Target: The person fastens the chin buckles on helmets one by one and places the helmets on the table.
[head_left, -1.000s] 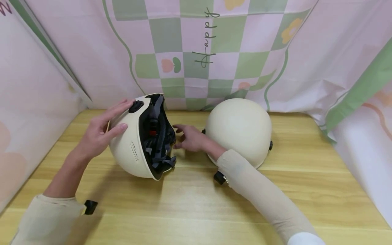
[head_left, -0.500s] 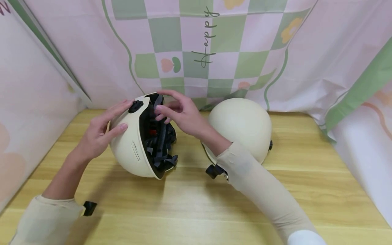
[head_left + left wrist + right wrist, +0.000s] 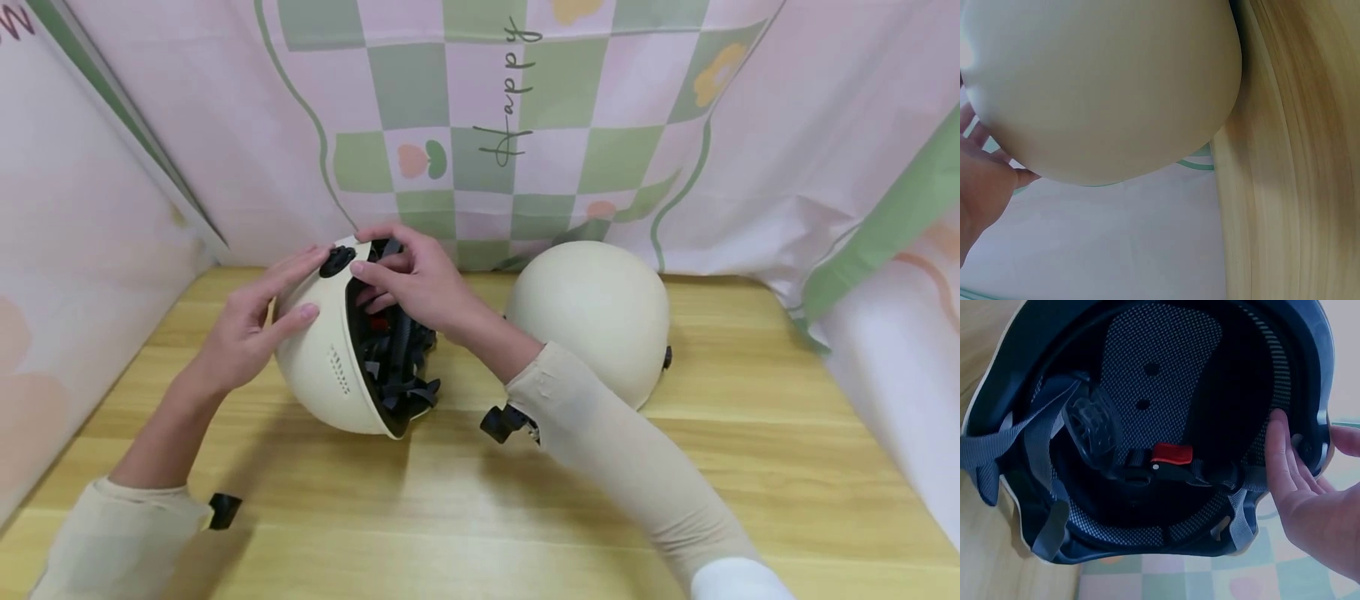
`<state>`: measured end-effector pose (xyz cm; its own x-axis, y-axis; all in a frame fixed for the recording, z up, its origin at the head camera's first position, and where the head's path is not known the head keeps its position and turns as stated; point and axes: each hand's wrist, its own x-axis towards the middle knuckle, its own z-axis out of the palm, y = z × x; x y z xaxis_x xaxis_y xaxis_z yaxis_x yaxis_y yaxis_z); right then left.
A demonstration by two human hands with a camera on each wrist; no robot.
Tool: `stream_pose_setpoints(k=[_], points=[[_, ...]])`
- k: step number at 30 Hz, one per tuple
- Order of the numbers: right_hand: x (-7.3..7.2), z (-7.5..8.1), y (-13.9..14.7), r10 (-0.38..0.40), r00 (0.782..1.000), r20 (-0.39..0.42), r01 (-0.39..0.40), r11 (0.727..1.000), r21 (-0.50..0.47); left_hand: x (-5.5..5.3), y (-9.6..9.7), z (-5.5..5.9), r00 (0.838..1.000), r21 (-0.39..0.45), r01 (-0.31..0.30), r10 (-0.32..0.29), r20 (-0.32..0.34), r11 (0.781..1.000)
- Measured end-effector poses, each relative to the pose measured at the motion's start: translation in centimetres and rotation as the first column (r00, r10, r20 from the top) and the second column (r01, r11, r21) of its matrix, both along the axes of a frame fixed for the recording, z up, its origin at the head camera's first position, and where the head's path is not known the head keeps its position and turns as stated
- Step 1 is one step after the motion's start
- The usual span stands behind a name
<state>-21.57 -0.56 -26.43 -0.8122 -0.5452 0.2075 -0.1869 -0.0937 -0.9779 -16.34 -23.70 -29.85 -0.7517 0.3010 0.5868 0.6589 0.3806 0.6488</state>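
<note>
A cream helmet lies on its side at the left of the table, its opening facing right. My left hand rests on the outer shell, fingers and thumb spread, beside a black round knob. At the helmet's upper rim, my right hand grips the edge, thumb outside and the other fingers inside the opening. The right wrist view looks into the helmet: grey straps, a red buckle and a dark mesh liner. In the left wrist view the shell covers most of my left hand.
A second cream helmet sits dome up to the right, partly behind my right forearm. Both stand on a wooden table. A pink and green patterned cloth hangs close behind, with more cloth at both sides.
My right hand has risen from beside the helmet's opening to its upper rim and now grips there. My left hand stays on the shell.
</note>
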Motion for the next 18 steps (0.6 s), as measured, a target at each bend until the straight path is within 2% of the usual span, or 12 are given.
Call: stream_pose_setpoints(k=[8, 18], points=[[0.04, 0.26, -0.25, -0.029, 0.993, 0.114, 0.035, 0.998, -0.051, 0.05, 0.06, 0.23, 1.0, 0.009, 0.013, -0.013, 0.008, 1.0], [-0.15, 0.18, -0.1, -0.061, 0.981, 0.185, 0.084, 0.99, -0.116, 0.04, -0.15, 0.01, 1.0, 0.005, 0.01, -0.01, -0.004, 1.0]])
